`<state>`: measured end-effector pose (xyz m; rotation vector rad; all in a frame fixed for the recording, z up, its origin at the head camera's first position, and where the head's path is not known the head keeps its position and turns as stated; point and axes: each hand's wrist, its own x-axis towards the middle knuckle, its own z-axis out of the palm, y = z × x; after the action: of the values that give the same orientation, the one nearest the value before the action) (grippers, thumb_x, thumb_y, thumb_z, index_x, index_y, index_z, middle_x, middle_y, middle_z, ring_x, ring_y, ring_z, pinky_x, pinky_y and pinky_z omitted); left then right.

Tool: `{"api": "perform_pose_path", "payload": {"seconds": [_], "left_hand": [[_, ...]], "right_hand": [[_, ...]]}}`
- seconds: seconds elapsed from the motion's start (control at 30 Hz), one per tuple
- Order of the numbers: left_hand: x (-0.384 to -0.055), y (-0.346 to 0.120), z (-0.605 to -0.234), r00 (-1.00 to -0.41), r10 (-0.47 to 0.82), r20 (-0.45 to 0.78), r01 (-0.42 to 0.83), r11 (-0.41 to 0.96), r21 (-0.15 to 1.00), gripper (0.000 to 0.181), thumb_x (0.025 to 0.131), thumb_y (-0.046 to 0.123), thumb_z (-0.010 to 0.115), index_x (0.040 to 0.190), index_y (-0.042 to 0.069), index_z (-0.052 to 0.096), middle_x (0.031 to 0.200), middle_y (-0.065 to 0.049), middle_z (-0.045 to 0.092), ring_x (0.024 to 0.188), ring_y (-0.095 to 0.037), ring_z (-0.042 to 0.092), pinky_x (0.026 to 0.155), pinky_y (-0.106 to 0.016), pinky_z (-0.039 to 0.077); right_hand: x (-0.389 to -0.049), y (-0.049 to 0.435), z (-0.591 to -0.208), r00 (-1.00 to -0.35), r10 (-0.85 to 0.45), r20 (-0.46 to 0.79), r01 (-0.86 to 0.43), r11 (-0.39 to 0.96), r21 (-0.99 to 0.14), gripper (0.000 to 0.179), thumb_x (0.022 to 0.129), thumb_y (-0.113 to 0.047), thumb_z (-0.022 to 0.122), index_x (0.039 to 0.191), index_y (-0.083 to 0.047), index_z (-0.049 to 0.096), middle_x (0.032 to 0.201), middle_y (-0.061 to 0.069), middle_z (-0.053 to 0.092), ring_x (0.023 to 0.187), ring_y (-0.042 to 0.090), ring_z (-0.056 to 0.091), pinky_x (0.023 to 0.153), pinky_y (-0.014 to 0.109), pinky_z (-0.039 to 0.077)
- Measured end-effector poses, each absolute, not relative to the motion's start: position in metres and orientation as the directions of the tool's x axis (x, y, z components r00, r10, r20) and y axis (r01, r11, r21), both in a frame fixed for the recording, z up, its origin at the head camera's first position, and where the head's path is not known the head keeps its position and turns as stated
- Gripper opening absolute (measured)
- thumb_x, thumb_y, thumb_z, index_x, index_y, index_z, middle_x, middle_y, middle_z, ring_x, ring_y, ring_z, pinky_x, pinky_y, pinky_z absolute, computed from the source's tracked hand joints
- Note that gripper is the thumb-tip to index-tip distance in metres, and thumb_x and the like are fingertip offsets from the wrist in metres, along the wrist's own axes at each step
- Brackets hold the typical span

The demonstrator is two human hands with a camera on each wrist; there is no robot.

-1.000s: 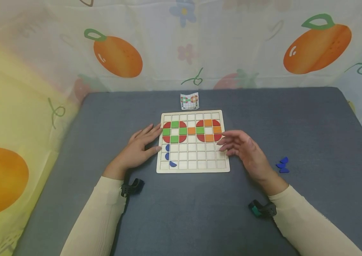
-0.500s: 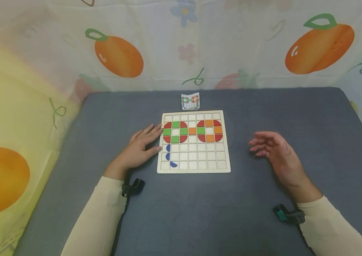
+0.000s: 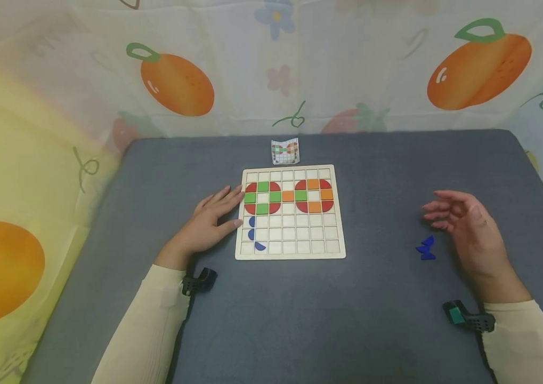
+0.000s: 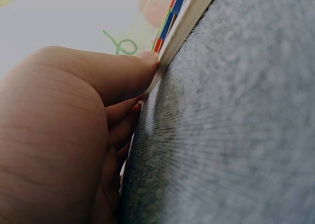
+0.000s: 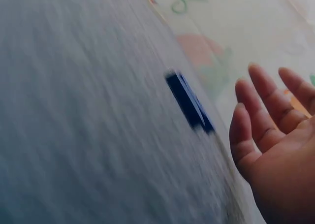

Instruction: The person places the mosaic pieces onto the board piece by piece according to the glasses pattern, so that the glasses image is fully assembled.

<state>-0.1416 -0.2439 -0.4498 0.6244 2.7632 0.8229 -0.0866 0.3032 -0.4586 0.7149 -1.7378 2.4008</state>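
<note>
A wooden grid board [image 3: 290, 233] lies mid-table, with red, green and orange pieces forming two rings joined by an orange square [image 3: 288, 196]. Three blue half-round pieces [image 3: 251, 234] sit in its lower left cells. My left hand [image 3: 206, 226] rests at the board's left edge, fingers straight and thumb touching the rim; the left wrist view shows the thumb [image 4: 128, 76] against the wooden side. My right hand [image 3: 475, 240] hovers just right of a few loose blue half-round pieces [image 3: 426, 249], fingers relaxed and holding nothing. In the right wrist view those blue pieces [image 5: 189, 102] look blurred.
A small printed card [image 3: 285, 151] with a matching coloured pattern stands behind the board. The grey tabletop [image 3: 290, 320] stretches around everything. A fruit-patterned curtain [image 3: 357, 64] hangs along the far edge and the left side.
My right hand has swung from the board's right edge out to the right, past the loose blue pieces. My left hand stays put at the board.
</note>
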Motion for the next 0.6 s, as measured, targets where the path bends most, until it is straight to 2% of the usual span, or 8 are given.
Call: {"api": "perform_pose_path", "payload": {"seconds": [0.17,0.27,0.37,0.43,0.5,0.6], "left_hand": [[-0.141,-0.244,-0.450,-0.893,0.447,-0.059,0.342,0.757,0.556,0.076,0.107,0.038,0.069,0.173,0.020,0.034,0.178,0.008,0.024,0.165,-0.020,0.009,0.129,-0.054,0.001],[-0.141,-0.243,-0.450,-0.894,0.444,-0.060,0.340,0.760,0.554,0.077,0.107,0.038,0.069,0.173,0.020,0.035,0.178,0.008,0.024,0.166,-0.020,0.009,0.129,-0.054,0.001],[-0.141,-0.243,-0.450,-0.896,0.440,-0.061,0.336,0.762,0.554,0.076,0.107,0.038,0.068,0.173,0.020,0.035,0.178,0.008,0.024,0.165,-0.020,0.009,0.129,-0.054,0.001],[-0.141,-0.244,-0.451,-0.897,0.438,-0.061,0.336,0.763,0.552,0.077,0.107,0.038,0.068,0.173,0.021,0.034,0.178,0.008,0.024,0.165,-0.020,0.009,0.129,-0.054,0.001],[-0.141,-0.244,-0.450,-0.897,0.438,-0.060,0.336,0.764,0.551,0.077,0.107,0.038,0.069,0.173,0.020,0.034,0.178,0.008,0.024,0.166,-0.020,0.008,0.129,-0.054,0.001],[-0.141,-0.243,-0.450,-0.897,0.439,-0.055,0.339,0.761,0.553,0.077,0.106,0.039,0.069,0.173,0.020,0.034,0.178,0.007,0.024,0.166,-0.021,0.009,0.129,-0.054,0.001]], "right_hand": [[-0.085,0.320,-0.458,-0.935,-0.137,0.327,-0.302,-0.178,-0.937,0.037,0.113,0.000,0.042,0.145,0.010,0.059,0.121,0.015,0.074,0.108,0.022,0.071,0.092,0.024,0.053],[-0.083,0.327,-0.457,-0.957,-0.121,0.264,-0.271,0.037,-0.962,0.033,0.109,0.010,0.051,0.140,0.011,0.062,0.115,0.009,0.076,0.103,0.016,0.071,0.088,0.020,0.053],[-0.080,0.332,-0.457,-0.970,-0.144,0.196,-0.232,0.301,-0.925,0.031,0.103,0.011,0.064,0.134,0.008,0.067,0.109,0.000,0.074,0.095,0.010,0.068,0.081,0.016,0.051],[-0.079,0.333,-0.457,-0.972,-0.174,0.157,-0.218,0.426,-0.878,0.031,0.099,0.009,0.074,0.130,0.004,0.070,0.105,-0.002,0.072,0.090,0.010,0.065,0.077,0.016,0.049],[-0.079,0.333,-0.457,-0.969,-0.211,0.128,-0.220,0.498,-0.839,0.032,0.095,0.006,0.080,0.126,0.000,0.073,0.102,-0.001,0.071,0.087,0.010,0.062,0.074,0.017,0.046],[-0.080,0.333,-0.456,-0.948,-0.291,0.128,-0.273,0.538,-0.798,0.033,0.093,0.007,0.082,0.124,-0.002,0.076,0.101,0.003,0.068,0.087,0.010,0.059,0.075,0.018,0.044]]}}
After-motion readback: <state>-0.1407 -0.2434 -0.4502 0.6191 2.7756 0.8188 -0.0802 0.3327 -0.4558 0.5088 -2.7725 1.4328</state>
